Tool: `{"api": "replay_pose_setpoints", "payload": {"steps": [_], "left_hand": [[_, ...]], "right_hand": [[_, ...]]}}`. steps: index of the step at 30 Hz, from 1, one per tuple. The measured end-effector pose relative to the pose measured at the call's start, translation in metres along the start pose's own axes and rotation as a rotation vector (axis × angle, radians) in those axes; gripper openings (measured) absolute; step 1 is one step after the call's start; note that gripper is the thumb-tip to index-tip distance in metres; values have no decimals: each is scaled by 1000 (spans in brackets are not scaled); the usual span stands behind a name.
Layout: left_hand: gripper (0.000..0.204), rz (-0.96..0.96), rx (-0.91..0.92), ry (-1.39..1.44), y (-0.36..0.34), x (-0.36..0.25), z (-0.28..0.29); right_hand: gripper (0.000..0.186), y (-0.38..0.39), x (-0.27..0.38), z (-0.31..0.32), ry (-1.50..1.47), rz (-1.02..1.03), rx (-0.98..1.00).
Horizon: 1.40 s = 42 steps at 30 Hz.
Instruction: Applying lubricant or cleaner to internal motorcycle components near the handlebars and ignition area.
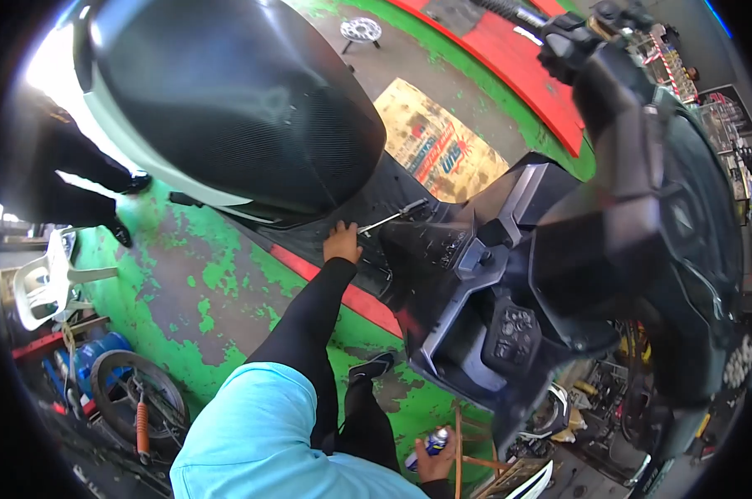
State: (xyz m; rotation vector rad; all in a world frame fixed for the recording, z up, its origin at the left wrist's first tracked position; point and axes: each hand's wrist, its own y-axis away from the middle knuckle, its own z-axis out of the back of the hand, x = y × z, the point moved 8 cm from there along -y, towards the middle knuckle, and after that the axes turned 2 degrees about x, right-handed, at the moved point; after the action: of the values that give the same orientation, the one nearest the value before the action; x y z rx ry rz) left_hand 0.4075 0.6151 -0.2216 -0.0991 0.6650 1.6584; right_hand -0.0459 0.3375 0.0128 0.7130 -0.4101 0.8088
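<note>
My left hand (342, 243) reaches onto the dark footboard of a black and grey scooter (509, 249). Its bent fingers are at the near end of a slim silver metal tool (391, 219), whose exact kind I cannot make out. The tool's far end meets dark parts near the middle of the footboard. Low in the view, my right hand (435, 462) is wrapped around a blue and white spray can (426, 447). The black scooter seat (251, 100) lies above my left hand.
A flattened cardboard sheet (405, 125) lies beyond the scooter, near a red platform (517, 62). At left are a white plastic chair (47, 279), a wheel (110, 374) and a person in dark clothes (68, 166). Loose parts (633, 399) crowd the lower right, near a wooden frame (459, 449).
</note>
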Motion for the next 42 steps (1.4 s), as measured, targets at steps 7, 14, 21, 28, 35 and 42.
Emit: {"api": "replay_pose_setpoints", "payload": {"steps": [7, 14, 21, 28, 35, 42], "left_hand": [[34, -10, -59, -14, -35, 26, -24], [34, -2, 149, 807, 15, 84, 2], [25, 57, 640, 1349, 134, -6, 167], [15, -464, 678, 1111, 215, -95, 296], [7, -521, 754, 1275, 261, -136, 323], [7, -547, 741, 1024, 264, -149, 329]], "right_hand": [[70, -8, 108, -58, 1, 220, 73], [74, -15, 156, -56, -154, 334, -10], [79, -3, 225, -29, -291, 646, -84], [81, 29, 275, 13, -409, 822, -216], [75, 62, 345, 52, -220, 920, -281], [57, 42, 395, 58, -69, 617, -445]]}}
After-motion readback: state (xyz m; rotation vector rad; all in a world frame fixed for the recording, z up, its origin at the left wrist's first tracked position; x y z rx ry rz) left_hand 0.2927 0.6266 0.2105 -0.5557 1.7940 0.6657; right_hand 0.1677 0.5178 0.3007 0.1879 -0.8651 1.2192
